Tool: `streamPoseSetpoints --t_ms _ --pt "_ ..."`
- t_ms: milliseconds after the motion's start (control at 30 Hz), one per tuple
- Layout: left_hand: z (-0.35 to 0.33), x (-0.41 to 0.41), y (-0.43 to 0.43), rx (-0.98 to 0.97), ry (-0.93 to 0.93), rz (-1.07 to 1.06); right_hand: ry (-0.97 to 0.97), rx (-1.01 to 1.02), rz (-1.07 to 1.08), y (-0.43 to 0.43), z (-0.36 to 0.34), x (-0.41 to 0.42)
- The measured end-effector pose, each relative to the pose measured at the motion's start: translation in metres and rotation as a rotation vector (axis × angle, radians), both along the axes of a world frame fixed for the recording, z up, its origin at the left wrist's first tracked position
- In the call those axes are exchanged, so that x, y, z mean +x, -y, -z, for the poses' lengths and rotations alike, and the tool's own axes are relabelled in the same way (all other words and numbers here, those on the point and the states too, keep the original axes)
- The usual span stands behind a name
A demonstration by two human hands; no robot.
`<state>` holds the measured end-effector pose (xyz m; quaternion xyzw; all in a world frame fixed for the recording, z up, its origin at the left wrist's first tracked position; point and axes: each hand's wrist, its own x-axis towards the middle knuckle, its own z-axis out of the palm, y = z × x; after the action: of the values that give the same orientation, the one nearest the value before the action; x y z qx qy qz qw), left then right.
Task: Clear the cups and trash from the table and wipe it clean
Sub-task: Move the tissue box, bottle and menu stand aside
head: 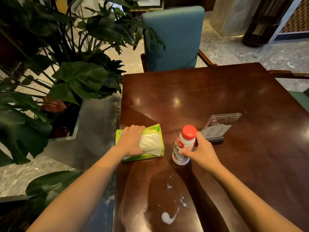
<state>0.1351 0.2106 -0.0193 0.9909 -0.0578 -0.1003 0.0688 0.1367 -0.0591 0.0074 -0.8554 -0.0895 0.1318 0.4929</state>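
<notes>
Your left hand point(132, 141) grips a tissue point(151, 144) on its pack point(155, 129). Your right hand point(201, 150) wraps the upright bottle point(183, 145). The spill point(167, 218) lies on the surface point(217, 91) nearer you, between your forearms.

Our left hand point(132, 141) covers the left half of the green plastic tissue pack point(154, 130); the blurred label on the red-capped white plastic bottle point(184, 143) is unreadable to us.
</notes>
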Motion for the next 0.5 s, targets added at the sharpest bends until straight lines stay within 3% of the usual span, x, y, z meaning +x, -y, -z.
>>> streamPoseSetpoints --t_ms 300,500 --pt "-0.004 -0.002 -0.001 -0.058 0.127 0.010 0.038 0.008 -0.002 -0.025 -0.015 0.030" --pt "-0.027 0.037 -0.018 -0.084 0.143 -0.048 0.099 0.010 0.039 -0.051 -0.030 0.068"
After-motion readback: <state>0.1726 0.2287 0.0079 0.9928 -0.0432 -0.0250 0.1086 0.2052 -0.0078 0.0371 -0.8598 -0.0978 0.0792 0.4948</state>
